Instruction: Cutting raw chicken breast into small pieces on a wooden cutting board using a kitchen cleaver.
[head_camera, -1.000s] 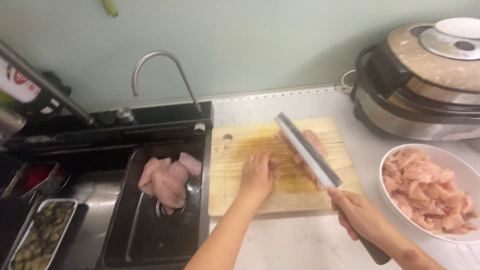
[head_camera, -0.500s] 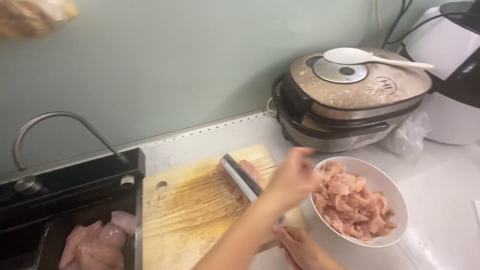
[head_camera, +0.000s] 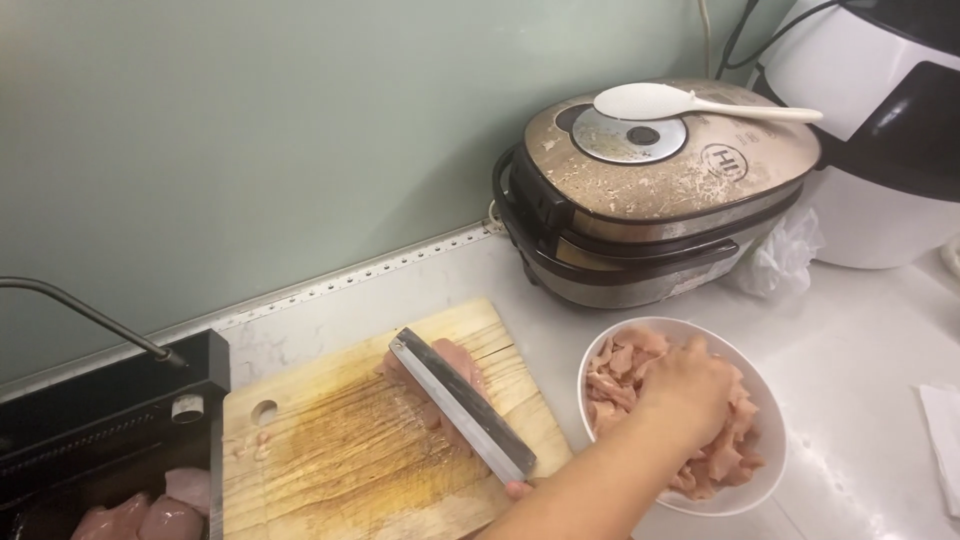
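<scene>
My left hand (head_camera: 690, 392) reaches across to the right and rests in a white bowl (head_camera: 772, 468) of cut raw chicken pieces (head_camera: 625, 375), fingers curled down onto the meat. A steel cleaver (head_camera: 460, 405) lies flat on edge across a wooden cutting board (head_camera: 330, 440), with a piece of raw chicken (head_camera: 458, 357) against its far side. My right hand (head_camera: 517, 490) grips the cleaver's handle. Only a fingertip of it shows under my left forearm.
A brown rice cooker (head_camera: 650, 200) with a white rice paddle (head_camera: 690, 103) on its lid stands behind the bowl. A white appliance (head_camera: 880, 160) is at the far right. Left of the board, a black sink (head_camera: 120, 440) holds raw chicken (head_camera: 140, 518) under a faucet (head_camera: 80, 310).
My left hand has left the cutting board and moved right into the bowl of chicken. The view has swung right. The cleaver stays on the board.
</scene>
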